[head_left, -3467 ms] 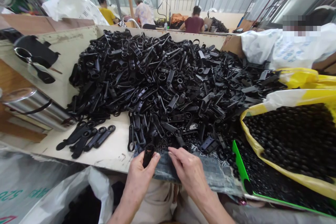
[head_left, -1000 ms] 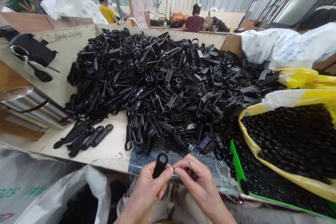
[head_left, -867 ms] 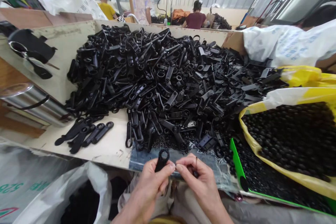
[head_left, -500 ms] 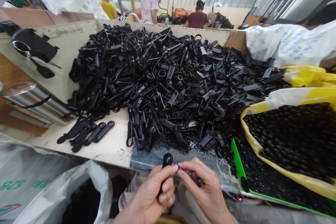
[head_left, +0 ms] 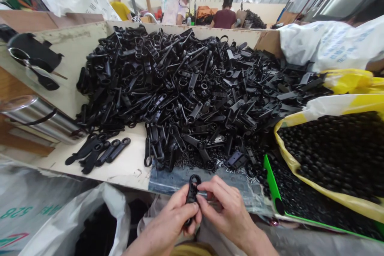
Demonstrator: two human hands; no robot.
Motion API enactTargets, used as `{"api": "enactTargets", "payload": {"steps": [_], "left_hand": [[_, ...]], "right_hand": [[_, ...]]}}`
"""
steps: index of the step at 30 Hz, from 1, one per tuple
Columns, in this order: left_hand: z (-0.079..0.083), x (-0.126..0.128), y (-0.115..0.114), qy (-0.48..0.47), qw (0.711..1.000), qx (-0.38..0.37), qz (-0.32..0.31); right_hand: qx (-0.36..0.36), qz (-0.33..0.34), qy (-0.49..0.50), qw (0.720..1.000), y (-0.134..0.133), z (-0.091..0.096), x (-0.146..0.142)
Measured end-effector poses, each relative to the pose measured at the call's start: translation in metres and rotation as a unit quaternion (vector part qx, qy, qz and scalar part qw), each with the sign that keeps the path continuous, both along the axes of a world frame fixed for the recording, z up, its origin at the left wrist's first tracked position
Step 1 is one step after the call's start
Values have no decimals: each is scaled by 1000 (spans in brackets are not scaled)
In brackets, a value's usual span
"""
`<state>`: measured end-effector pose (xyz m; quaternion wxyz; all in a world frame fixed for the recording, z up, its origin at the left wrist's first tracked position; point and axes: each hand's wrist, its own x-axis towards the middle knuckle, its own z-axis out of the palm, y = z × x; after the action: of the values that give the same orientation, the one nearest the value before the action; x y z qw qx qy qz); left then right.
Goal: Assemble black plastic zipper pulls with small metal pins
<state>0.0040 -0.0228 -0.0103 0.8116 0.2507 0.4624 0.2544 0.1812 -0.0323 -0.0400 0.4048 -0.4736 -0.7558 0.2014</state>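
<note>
My left hand (head_left: 177,211) is closed round a black plastic ring-ended handle part (head_left: 193,188), its ring end pointing up and away from me. My right hand (head_left: 225,208) meets the part from the right, thumb and forefinger pinched at its edge just below the ring. Whatever sits between those fingertips is too small or hidden to make out. Just beyond both hands lies a worn blue-grey mat (head_left: 168,180), with small metal pins (head_left: 223,165) scattered at its far edge. A great heap of similar black plastic parts (head_left: 168,84) rises behind it.
Several finished-looking black handles (head_left: 112,151) lie at left beside a steel flask (head_left: 42,118). On the right, a yellow-edged bag (head_left: 289,150) of small black pieces stands by a green tray edge (head_left: 272,186). A white sack (head_left: 118,208) opens at lower left. People work beyond the bin wall.
My left hand has turned the part so its face and ring show more. The right fingertips have moved up and left onto it. In the background, one person has gone lower.
</note>
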Motion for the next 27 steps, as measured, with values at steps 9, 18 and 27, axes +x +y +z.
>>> {"api": "enactTargets", "payload": {"steps": [9, 18, 27], "left_hand": [[-11, -1, -2, 113, 987, 110, -16], [-39, -13, -6, 172, 970, 139, 98], [-41, -4, -10, 187, 960, 167, 124]], "right_hand": [[-35, -3, 7, 999, 0, 4, -2], [6, 0, -77, 997, -19, -5, -9], [-44, -11, -105, 993, -22, -7, -5]]}}
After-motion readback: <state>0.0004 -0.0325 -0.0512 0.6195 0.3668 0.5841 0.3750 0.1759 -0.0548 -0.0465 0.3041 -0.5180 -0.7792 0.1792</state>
